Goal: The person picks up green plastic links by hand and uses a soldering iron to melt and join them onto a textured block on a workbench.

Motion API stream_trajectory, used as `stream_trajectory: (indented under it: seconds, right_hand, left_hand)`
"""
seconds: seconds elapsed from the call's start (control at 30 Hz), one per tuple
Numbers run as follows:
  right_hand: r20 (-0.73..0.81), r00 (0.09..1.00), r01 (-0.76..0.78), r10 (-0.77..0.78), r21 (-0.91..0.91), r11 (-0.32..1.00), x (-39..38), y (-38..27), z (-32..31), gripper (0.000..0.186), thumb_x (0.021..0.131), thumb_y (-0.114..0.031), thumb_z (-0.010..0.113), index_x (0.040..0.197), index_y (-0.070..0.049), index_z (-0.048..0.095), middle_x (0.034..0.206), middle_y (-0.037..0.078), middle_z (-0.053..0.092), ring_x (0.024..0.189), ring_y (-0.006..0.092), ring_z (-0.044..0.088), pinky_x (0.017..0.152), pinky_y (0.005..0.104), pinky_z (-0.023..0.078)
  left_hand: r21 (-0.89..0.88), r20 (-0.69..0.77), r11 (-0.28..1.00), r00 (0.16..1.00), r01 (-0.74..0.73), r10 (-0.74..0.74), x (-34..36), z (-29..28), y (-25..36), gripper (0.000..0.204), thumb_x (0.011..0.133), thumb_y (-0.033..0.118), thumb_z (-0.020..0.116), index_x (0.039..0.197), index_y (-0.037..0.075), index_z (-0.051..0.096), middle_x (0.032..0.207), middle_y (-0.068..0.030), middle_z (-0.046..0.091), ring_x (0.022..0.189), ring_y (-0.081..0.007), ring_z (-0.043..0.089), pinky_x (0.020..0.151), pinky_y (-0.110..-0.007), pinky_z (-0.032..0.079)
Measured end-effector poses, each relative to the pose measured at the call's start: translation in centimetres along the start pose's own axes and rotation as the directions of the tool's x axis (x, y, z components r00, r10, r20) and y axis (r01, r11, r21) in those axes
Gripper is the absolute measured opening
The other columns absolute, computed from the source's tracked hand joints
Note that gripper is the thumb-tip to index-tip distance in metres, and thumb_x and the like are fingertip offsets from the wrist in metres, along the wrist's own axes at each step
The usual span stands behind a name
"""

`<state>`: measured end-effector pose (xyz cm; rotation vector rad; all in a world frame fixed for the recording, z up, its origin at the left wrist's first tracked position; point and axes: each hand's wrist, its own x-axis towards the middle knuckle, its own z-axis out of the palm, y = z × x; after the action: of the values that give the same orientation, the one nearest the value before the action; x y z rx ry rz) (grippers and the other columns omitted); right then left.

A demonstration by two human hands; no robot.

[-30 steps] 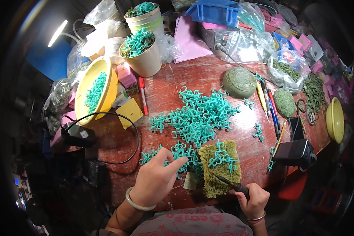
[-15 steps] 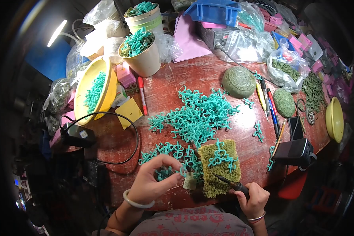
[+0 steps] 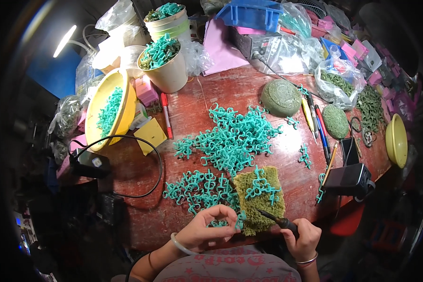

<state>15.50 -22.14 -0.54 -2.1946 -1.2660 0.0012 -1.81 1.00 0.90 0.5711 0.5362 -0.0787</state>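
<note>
My left hand (image 3: 210,229), wearing a pale bangle, pinches a small teal curly piece (image 3: 240,220) between thumb and fingertips, beside the left edge of a mossy green pad (image 3: 251,214). My right hand (image 3: 303,238) grips the dark handle of a soldering iron (image 3: 283,223). Its thin tip points up and left over the pad, apart from the piece in my left hand. Several joined teal pieces (image 3: 263,188) lie on the pad's far half. Beyond and left of it, a large heap of teal curly pieces (image 3: 235,136) and a smaller spread (image 3: 197,188) cover the table.
A yellow basin (image 3: 130,94) and a white bucket (image 3: 167,75) of teal pieces stand at the far left. Round green blocks (image 3: 281,97), pens (image 3: 322,131) and a black box-shaped device (image 3: 348,181) are at the right. A black cable (image 3: 160,164) loops at the left.
My left hand has moved right and slightly down, bringing the teal piece closer to the pad. A small pale square beside that hand no longer shows. My right hand stays nearly still with the soldering iron.
</note>
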Motion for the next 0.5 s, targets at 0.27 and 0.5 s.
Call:
stream_trajectory:
  seconds: [0.27,0.5]
  right_hand:
    - [0.015,1.0,-0.01,0.011,-0.061,0.998,-0.1,-0.1,-0.2,0.04,0.083,-0.038,0.075,0.078,-0.003,0.058,0.063,0.009,0.053,0.051,0.0275,0.055,0.045,0.0351,0.04]
    - [0.003,1.0,-0.001,0.001,-0.027,1.0,0.1,-0.2,0.1,0.041,0.084,-0.039,0.074,0.077,-0.003,0.057,0.062,0.008,0.051,0.05,0.0272,0.054,0.044,0.035,0.039]
  left_hand:
    - [0.011,-0.085,0.999,0.995,0.043,-0.042,0.2,1.1,0.4,0.04,0.089,0.001,0.067,0.128,0.003,0.055,0.098,-0.0104,0.066,0.069,-0.0083,0.06,0.045,-0.018,0.036]
    - [0.224,-0.168,0.974,0.984,-0.023,0.062,-0.2,1.8,0.6,0.039,0.09,0.003,0.067,0.127,0.005,0.057,0.1,-0.0098,0.066,0.074,-0.0075,0.062,0.048,-0.017,0.04]
